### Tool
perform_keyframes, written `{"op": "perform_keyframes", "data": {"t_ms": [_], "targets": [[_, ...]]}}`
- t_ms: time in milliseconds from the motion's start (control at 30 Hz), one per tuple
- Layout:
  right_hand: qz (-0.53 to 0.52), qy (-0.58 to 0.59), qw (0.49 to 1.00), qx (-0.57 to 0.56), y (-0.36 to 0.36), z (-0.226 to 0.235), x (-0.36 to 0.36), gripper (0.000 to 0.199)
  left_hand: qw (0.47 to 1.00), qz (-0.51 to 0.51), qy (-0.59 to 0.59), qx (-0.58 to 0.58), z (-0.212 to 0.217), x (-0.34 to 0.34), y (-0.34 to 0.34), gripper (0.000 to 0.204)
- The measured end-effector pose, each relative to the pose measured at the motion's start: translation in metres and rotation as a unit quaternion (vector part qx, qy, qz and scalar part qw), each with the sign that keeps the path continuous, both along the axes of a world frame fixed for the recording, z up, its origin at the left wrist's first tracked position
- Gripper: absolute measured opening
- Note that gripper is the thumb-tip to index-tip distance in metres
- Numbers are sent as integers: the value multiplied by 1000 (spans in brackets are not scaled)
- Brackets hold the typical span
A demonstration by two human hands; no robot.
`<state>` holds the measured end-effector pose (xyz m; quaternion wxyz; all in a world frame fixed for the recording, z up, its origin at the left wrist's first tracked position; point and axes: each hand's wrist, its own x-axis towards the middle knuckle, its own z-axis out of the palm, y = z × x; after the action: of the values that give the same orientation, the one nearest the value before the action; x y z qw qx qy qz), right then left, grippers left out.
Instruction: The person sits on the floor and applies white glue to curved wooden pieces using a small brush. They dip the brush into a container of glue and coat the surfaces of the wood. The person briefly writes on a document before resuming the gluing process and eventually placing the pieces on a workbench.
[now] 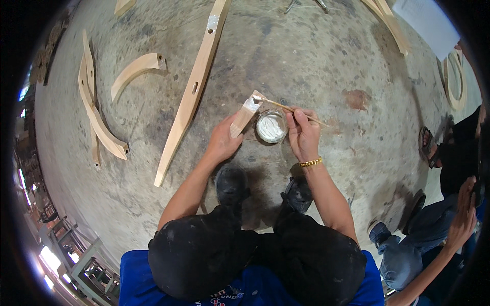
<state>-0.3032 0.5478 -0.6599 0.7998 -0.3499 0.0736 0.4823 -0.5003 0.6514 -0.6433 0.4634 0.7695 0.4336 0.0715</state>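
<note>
My left hand (223, 140) is closed round a short wooden piece (242, 120), its far end tilted up and away from me. White paste, likely glue, coats that end around a dark hole. Between the fingers of my right hand (304, 133) is a thin wooden-handled brush (280, 105), its tip touching the coated end beside the hole. Just below the brush, a round clear tub (271, 127) of white paste stands on the floor between my hands. A gold bracelet (311, 162) circles my right wrist.
A long wooden leg (192, 94) with slots lies left of my hands. Curved wooden parts (97, 120) lie farther left, and another curved piece (135, 71) near them. More wood (390, 25) is at the far right. People's feet (430, 146) and a co-worker's hand (463, 214) are at the right.
</note>
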Motion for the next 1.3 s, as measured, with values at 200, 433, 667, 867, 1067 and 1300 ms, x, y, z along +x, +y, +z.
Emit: {"op": "perform_keyframes", "data": {"t_ms": [200, 433, 667, 867, 1067, 1300], "targets": [[-11, -14, 1000, -12, 3, -8, -2, 10, 1000, -4, 16, 5, 3, 3, -1, 58], [19, -26, 999, 40, 1, -7, -3, 10, 1000, 2, 4, -3, 3, 4, -1, 57], [44, 8, 999, 28, -1, 4, -3, 8, 1000, 9, -10, -5, 2, 2, -2, 54], [-1, 4, 1000, 14, -3, -3, -1, 9, 1000, 3, 1, -11, 3, 5, -2, 56], [-1, -2, 1000, 18, -14, -4, -11, 11, 1000, 0, -2, -15, 3, 4, -1, 57], [-24, 2, 1000, 17, -15, -1, -8, 11, 1000, 6, -3, -6, 2, 4, -2, 46]]}}
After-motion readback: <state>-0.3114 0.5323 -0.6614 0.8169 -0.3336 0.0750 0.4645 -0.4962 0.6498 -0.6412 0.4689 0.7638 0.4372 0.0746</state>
